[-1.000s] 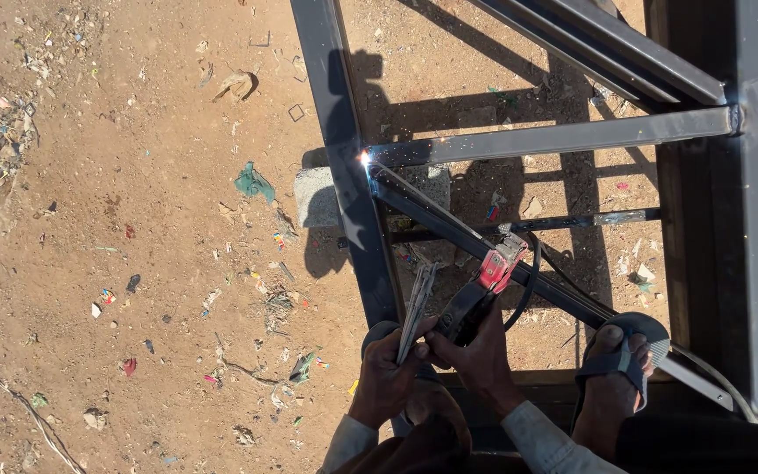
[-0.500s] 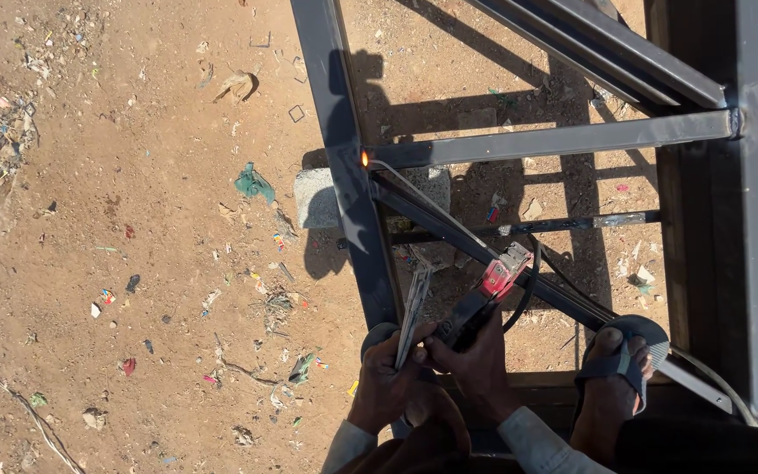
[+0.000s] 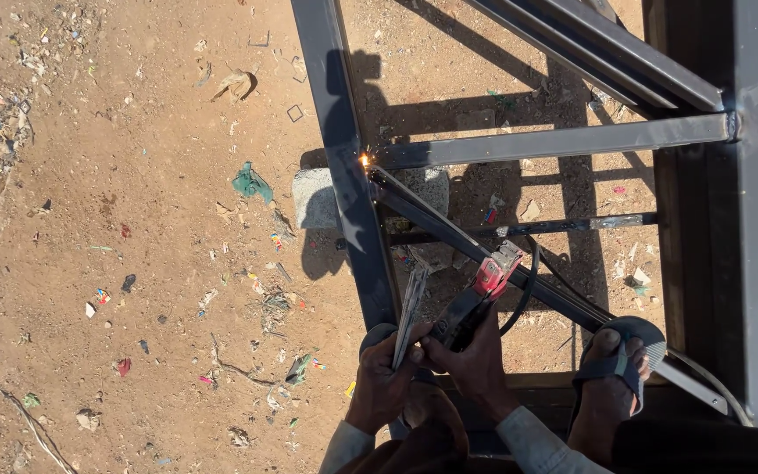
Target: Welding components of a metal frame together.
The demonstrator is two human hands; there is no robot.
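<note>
The person is crouching on a dark steel frame (image 3: 344,175) lying over dusty, littered ground (image 3: 133,219), and both hands are working close together just in front of the knees. The right hand (image 3: 475,355) is wrapping its fingers tight around the handle of an electrode holder (image 3: 475,298), a dark grip with a red clamp head; the head is sitting just beyond the knuckles. A thin welding rod (image 3: 379,175) is running on from it, up and to the left, well away from the hand, and its far tip is throwing a small spark (image 3: 364,161) where a diagonal bar is meeting the upright rail. So the tool's long axis is slanting away from the person, tip pointing at that joint.

The left hand (image 3: 383,377), right beside the other, is closing around a bundle of spare rods (image 3: 411,303), which are standing nearly upright out of the fist.

The holder looks rigid and fairly light, though the black cable (image 3: 524,290) looping off to the right is probably dragging on it; the insulated handle seems the only safe place to grip. The rod looks thin, stiff and hot near the tip. A sandalled foot (image 3: 611,386) is resting to the right of the hands.
</note>
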